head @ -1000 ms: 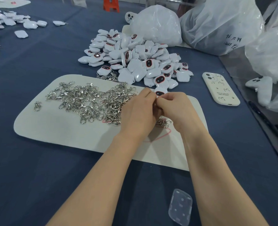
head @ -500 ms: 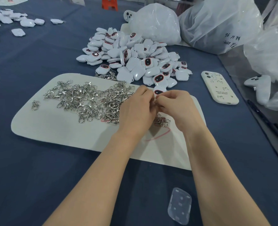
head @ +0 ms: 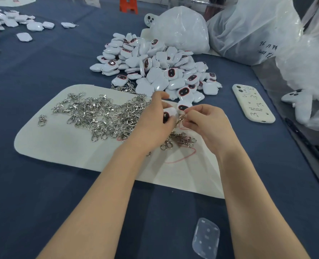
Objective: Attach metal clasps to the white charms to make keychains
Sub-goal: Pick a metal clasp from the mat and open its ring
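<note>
My left hand (head: pixel 152 126) grips a white charm (head: pixel 169 113) with a dark oval face, held just above the white mat (head: pixel 61 144). My right hand (head: pixel 209 126) pinches a metal clasp (head: pixel 181 119) right beside the charm; whether the two are joined I cannot tell. A heap of silver clasps (head: pixel 99 114) lies on the mat to the left of my hands. A few more clasps (head: pixel 181 141) lie under my hands. A big pile of white charms (head: pixel 155 66) sits just beyond the mat.
A white phone (head: pixel 253 103) lies to the right. Plastic bags (head: pixel 248 28) stand at the back right. More white charms (head: pixel 14 21) lie at the far left. A clear plastic piece (head: pixel 206 238) rests near the front edge. A black pen (head: pixel 304 139) lies at the right.
My hands have drawn slightly apart, so the charm in the left and the clasp in the right now show between them.
</note>
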Demonstrator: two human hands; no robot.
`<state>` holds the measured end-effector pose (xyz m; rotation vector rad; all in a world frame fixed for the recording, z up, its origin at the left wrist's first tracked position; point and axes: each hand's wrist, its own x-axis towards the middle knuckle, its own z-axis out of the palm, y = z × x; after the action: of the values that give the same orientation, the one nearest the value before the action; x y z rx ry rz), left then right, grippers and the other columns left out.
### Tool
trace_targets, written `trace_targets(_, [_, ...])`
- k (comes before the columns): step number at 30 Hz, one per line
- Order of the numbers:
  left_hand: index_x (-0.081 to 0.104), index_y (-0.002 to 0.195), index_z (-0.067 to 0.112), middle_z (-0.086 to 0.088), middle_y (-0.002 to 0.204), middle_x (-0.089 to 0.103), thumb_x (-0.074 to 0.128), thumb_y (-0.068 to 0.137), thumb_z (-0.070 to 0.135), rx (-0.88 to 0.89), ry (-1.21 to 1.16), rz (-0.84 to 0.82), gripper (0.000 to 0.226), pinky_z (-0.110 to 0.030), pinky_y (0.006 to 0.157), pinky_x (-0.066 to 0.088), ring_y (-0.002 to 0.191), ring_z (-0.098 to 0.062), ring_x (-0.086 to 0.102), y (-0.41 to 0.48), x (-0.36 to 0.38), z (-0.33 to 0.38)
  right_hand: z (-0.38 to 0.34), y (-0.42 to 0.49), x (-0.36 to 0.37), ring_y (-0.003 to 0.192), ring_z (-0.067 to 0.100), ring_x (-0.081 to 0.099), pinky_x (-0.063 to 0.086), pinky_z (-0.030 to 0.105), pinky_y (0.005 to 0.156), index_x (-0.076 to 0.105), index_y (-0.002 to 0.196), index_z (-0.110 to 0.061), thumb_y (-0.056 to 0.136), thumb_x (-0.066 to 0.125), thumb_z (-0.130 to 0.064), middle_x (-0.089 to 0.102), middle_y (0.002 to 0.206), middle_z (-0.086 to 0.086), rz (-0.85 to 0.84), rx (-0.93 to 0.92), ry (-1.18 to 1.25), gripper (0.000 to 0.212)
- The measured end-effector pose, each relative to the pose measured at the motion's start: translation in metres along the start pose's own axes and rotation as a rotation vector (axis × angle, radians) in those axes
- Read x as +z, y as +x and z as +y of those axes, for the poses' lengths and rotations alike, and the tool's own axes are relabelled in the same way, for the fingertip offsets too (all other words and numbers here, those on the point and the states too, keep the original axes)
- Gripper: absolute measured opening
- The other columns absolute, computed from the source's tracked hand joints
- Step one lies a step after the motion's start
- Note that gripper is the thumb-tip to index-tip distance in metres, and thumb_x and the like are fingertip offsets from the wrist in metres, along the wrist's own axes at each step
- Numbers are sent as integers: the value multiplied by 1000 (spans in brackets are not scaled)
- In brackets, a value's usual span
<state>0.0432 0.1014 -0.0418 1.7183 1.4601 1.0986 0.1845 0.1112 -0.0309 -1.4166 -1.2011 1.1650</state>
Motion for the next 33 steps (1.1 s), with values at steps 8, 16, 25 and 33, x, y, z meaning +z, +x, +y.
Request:
trace_targets(8, [62, 94, 23, 18, 79, 57, 66, 85, 12, -43, -167, 99, 15, -12, 65, 43, 64, 7, 53, 3, -1, -3, -4, -1, 1, 57, 11, 63, 58, 23, 69, 65, 82, -3, 79, 57, 3, 66, 58, 2, -18, -46, -44, 10])
trace_targets(16, [50, 101, 22, 15, 95, 52, 50, 96, 12, -73, -293, 73, 11, -47, 92, 50, 100, -26, 61, 0, 4, 0, -7, -4, 4, 58, 11, 63, 56, 22, 67, 69, 78, -9, 79, 64, -1, 69, 60, 2, -31, -97, -116, 9])
trace_targets(25, [47, 105, 20, 11, 95, 51, 61, 87, 12, -30, -146, 44, 24, -5, 57, 37, 68, 1, 48, -1, 5, -3, -10, -8, 5, 61, 9, 66, 52, 12, 58, 70, 75, -13, 79, 65, -2, 72, 67, 4, -10, -137, -214, 12])
trace_targets(33, [46, 90, 27, 15, 85, 49, 65, 81, 7, -17, -210, 92, 29, -7, 52, 35, 60, -1, 44, -3, 6, -1, -12, -9, 7, 65, 10, 69, 55, 20, 67, 70, 75, -17, 78, 66, -4, 72, 68, 1, -24, -153, -259, 14])
